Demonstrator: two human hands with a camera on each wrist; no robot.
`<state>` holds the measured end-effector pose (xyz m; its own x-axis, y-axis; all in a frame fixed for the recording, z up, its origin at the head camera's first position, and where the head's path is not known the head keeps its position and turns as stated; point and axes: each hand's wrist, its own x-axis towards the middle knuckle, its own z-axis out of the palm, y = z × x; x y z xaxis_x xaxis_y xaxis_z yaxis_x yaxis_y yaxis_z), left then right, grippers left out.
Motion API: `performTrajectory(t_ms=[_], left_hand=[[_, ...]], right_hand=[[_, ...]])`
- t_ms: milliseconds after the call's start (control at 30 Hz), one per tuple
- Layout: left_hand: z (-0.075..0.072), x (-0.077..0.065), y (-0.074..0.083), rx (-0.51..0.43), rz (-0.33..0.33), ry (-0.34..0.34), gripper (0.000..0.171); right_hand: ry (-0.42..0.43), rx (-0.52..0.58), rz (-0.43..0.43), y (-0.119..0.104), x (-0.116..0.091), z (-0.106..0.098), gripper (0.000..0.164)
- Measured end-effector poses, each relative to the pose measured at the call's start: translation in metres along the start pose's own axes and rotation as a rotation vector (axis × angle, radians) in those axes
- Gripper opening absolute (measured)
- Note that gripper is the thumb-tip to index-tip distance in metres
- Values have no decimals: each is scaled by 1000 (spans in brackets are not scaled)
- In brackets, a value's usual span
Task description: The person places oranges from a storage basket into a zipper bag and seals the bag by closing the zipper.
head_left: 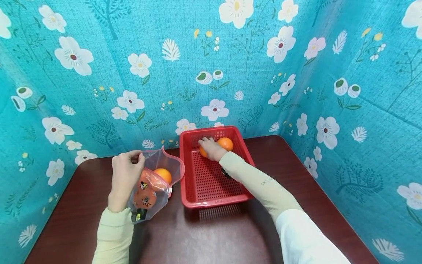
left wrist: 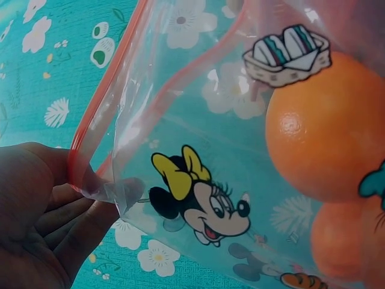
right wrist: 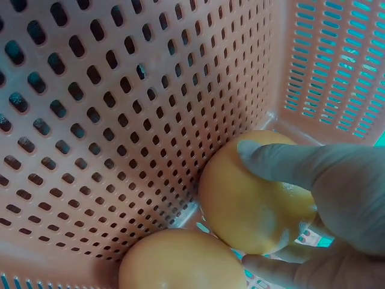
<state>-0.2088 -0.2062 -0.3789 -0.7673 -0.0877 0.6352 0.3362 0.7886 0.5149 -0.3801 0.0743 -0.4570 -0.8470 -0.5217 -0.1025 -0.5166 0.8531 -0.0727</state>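
My left hand [head_left: 125,176] pinches the upper edge of a clear zip bag [left wrist: 138,126] with a red-pink zip strip and cartoon prints. The bag's mouth gapes, and several oranges [head_left: 163,175] show inside. In the left wrist view, the thumb and fingers meet at the corner of the strip. My right hand [head_left: 211,148] reaches into a red basket [head_left: 215,202] and grips an orange [right wrist: 240,192], its thumb on top and fingers around the lower side. Another orange [right wrist: 180,265] lies right beside it in the basket.
The basket has perforated walls and stands on a dark reddish-brown table [head_left: 217,238], just right of the bag. Behind the table and along its sides hangs a turquoise flowered cloth [head_left: 184,88].
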Motion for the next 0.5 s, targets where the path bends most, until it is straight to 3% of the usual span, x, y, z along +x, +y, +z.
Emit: performTrajectory(t_ms=[500], left_hand=[[4,-5,0,-5,-18,19,11]], right_hand=[[30,-108,11,-3,0,6,55]])
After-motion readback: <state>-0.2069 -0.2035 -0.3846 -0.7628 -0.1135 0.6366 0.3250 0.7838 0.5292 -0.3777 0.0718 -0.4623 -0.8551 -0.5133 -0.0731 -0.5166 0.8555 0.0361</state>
